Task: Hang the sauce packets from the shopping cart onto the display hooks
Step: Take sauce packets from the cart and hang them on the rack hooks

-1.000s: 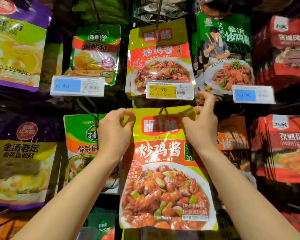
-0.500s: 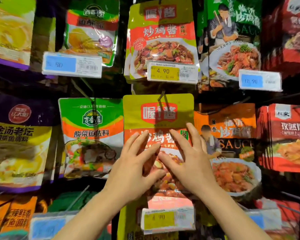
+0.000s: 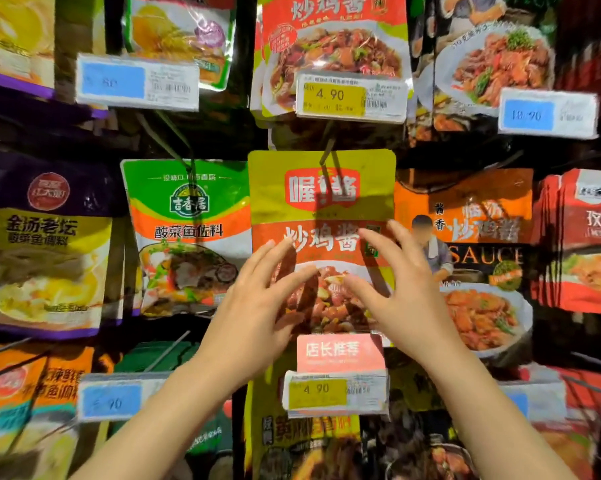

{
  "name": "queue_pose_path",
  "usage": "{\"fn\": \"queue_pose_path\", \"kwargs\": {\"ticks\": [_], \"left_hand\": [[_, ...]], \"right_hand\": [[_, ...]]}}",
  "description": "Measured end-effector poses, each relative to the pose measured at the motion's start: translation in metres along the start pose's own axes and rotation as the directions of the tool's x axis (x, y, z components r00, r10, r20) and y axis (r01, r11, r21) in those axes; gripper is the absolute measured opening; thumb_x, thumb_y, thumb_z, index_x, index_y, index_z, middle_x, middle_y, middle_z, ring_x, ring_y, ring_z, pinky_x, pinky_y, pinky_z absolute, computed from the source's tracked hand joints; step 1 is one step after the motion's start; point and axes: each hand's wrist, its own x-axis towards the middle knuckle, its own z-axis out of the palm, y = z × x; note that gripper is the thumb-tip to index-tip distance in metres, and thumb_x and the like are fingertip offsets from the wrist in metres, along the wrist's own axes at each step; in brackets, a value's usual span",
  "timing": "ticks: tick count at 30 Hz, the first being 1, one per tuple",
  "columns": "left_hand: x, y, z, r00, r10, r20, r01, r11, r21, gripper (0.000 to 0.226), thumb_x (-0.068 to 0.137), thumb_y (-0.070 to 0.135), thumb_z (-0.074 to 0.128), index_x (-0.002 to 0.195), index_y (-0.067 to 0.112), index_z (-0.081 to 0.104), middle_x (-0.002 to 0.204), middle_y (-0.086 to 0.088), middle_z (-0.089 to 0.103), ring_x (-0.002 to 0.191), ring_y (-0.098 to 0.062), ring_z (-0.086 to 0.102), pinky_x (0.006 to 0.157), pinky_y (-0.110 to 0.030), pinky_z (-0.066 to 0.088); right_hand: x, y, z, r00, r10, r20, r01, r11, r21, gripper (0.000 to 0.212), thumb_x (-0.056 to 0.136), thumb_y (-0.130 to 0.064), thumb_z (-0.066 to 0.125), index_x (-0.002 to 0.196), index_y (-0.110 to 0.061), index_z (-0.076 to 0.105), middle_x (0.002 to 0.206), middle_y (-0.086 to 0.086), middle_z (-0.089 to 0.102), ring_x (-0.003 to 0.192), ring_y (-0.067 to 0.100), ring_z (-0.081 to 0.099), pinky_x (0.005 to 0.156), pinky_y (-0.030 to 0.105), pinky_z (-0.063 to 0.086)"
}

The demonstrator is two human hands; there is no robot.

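Note:
A yellow-and-orange sauce packet with a chicken dish printed on it hangs from a metal display hook in the middle row. In front of its lower half, my left hand has its fingers spread and holds nothing. My right hand mirrors it on the other side, fingers apart and empty. Both hands partly hide the dish picture. Whether the fingertips touch the packet I cannot tell. The shopping cart is out of view.
Other packets hang all around: a green one to the left, an orange one to the right, red ones at far right. A yellow 4.90 price tag sticks out below my hands, another above. Bare hook rods jut out lower left.
One second ago both hands pinched the packet's top corners at the hook. They let go and dropped to its lower half with fingers spread. The packet stays hanging.

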Motion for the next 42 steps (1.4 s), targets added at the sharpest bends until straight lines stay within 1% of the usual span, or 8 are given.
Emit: {"fn": "queue_pose_path", "kwargs": {"ticks": [9,15,18,23,28,33,39,42], "left_hand": [[-0.067,0.002,-0.090,0.985,-0.109,-0.130,0.102,0.993,-0.064,0.032,0.086,0.043,0.050,0.112,0.030,0.063,0.108,0.017,0.061,0.096,-0.002,0.059,0.075,-0.032,0.053],[-0.188,-0.031,-0.190,0.911,-0.400,-0.104,0.406,0.913,0.039,0.032,0.082,0.047,0.047,0.094,0.028,0.071,0.090,0.016,0.070,0.082,-0.003,0.065,0.071,-0.033,0.053],[-0.258,-0.044,-0.245,0.832,-0.542,-0.118,0.554,0.822,0.134,0.030,0.081,0.047,0.049,0.090,0.030,0.071,0.088,0.015,0.071,0.081,-0.006,0.067,0.071,-0.035,0.055],[-0.383,-0.030,-0.324,0.611,-0.776,-0.157,0.781,0.558,0.282,0.035,0.080,0.052,0.046,0.088,0.030,0.071,0.084,0.012,0.071,0.074,-0.011,0.066,0.067,-0.033,0.053],[-0.507,0.019,-0.382,0.247,-0.929,-0.276,0.923,0.138,0.359,0.032,0.078,0.044,0.050,0.091,0.025,0.073,0.091,0.005,0.072,0.084,-0.016,0.066,0.072,-0.033,0.052],[-0.605,0.073,-0.418,-0.069,-0.908,-0.412,0.925,-0.213,0.314,0.014,0.088,0.037,0.061,0.098,0.034,0.070,0.101,0.010,0.067,0.093,-0.013,0.061,0.077,-0.031,0.047],[-0.674,0.098,-0.414,-0.232,-0.837,-0.496,0.863,-0.412,0.292,0.031,0.087,0.029,0.064,0.118,0.029,0.063,0.129,0.002,0.056,0.117,-0.018,0.048,0.095,-0.035,0.040],[-0.704,0.082,-0.404,-0.224,-0.837,-0.499,0.822,-0.438,0.365,0.042,0.088,0.032,0.063,0.127,0.020,0.057,0.140,-0.008,0.046,0.130,-0.029,0.039,0.105,-0.041,0.032]], "right_hand": [[-0.045,-0.086,0.033,0.971,-0.229,-0.067,0.237,0.961,0.142,0.040,0.084,-0.039,0.057,0.121,-0.026,0.058,0.130,-0.006,0.052,0.125,0.013,0.043,0.108,0.038,0.034],[-0.097,-0.193,0.098,0.925,-0.335,0.181,0.248,0.890,0.381,0.031,0.081,-0.045,0.052,0.100,-0.027,0.067,0.105,-0.010,0.066,0.104,0.014,0.059,0.094,0.050,0.042],[-0.138,-0.251,0.130,0.830,-0.423,0.363,0.215,0.844,0.491,0.034,0.078,-0.048,0.053,0.097,-0.025,0.069,0.100,-0.009,0.069,0.098,0.014,0.063,0.089,0.042,0.047],[-0.220,-0.333,0.186,0.545,-0.536,0.645,0.100,0.805,0.585,0.021,0.082,-0.041,0.067,0.096,-0.026,0.068,0.092,-0.009,0.070,0.086,0.009,0.063,0.080,0.032,0.048],[-0.309,-0.406,0.230,0.201,-0.688,0.697,0.035,0.716,0.697,0.021,0.081,-0.040,0.068,0.098,-0.026,0.067,0.088,-0.016,0.065,0.077,-0.007,0.055,0.069,0.002,0.037],[-0.383,-0.456,0.253,-0.177,-0.701,0.691,-0.019,0.705,0.709,0.034,0.086,-0.047,0.060,0.114,-0.028,0.059,0.107,-0.010,0.063,0.098,0.008,0.058,0.086,0.027,0.047],[-0.448,-0.490,0.292,-0.410,-0.646,0.644,-0.014,0.711,0.703,0.042,0.088,-0.048,0.056,0.126,-0.030,0.051,0.109,-0.010,0.057,0.090,0.008,0.059,0.075,0.024,0.047],[-0.475,-0.503,0.328,-0.520,-0.570,0.636,0.029,0.733,0.680,0.048,0.090,-0.045,0.055,0.132,-0.027,0.044,0.123,-0.005,0.053,0.103,0.013,0.057,0.083,0.029,0.049]]}}
